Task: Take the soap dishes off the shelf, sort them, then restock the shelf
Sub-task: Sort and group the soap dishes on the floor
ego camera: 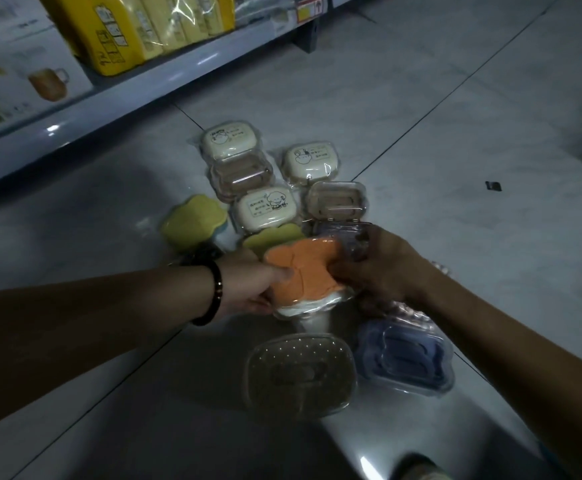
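While left hand [261, 284] and right hand [383, 268] pinch its edges, the orange soap dish [303, 268] looks light, stiff, plastic-slick.

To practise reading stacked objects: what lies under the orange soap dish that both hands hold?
Under the orange soap dish a white part shows along its near edge. The left hand and right hand grip and cover its sides; whatever lies directly beneath is hidden.

Head view, downward, near soap dishes [265, 209]
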### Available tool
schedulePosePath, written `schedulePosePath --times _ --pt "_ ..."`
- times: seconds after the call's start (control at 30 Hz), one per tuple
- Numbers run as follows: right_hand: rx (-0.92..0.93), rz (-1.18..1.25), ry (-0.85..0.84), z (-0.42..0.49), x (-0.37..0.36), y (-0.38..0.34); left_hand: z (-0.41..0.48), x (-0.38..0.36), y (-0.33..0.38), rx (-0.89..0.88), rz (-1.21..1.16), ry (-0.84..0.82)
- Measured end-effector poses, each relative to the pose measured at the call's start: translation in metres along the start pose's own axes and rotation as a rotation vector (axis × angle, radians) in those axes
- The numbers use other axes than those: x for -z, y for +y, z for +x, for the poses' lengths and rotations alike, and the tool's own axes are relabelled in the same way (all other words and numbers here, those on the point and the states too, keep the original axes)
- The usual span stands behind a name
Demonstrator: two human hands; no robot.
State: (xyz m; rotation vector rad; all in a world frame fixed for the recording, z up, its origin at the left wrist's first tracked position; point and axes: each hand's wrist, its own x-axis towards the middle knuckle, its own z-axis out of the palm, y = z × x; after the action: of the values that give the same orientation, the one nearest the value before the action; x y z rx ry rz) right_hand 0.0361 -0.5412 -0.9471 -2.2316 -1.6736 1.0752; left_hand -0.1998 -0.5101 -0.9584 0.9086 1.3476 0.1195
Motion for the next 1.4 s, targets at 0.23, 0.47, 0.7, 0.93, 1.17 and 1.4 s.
schedulePosePath --times 0.23,0.47,0.7,0.93,1.17,1.4 --pt "0.056 -0.027 0.002 -0.013 0.0 -0.019 0.013 0.002 -0.011 0.008 0.013 0.016" --pt "-0.011 0.409 -0.179 -0.006 -0.014 -0.017 0.013 -0.005 -0.017 0.139 -0.086 -0.033" --pt "-0.173 0.712 -0.228 0.0 -0.039 -0.013 0.015 -0.007 -0.02 0.14 -0.35 -0.097" --pt "-0.293 0.83 -0.394 -0.007 -0.048 -0.012 0.006 0.005 -0.03 0.143 -0.365 -0.089" --pt "-0.235 0.771 -0.347 -0.006 -0.041 -0.012 0.011 0.006 -0.037 0.16 -0.333 -0.028" --pt "-0.229 0.684 -0.306 -0.008 -0.037 -0.017 0.012 0.008 -0.032 0.163 -0.26 -0.067"
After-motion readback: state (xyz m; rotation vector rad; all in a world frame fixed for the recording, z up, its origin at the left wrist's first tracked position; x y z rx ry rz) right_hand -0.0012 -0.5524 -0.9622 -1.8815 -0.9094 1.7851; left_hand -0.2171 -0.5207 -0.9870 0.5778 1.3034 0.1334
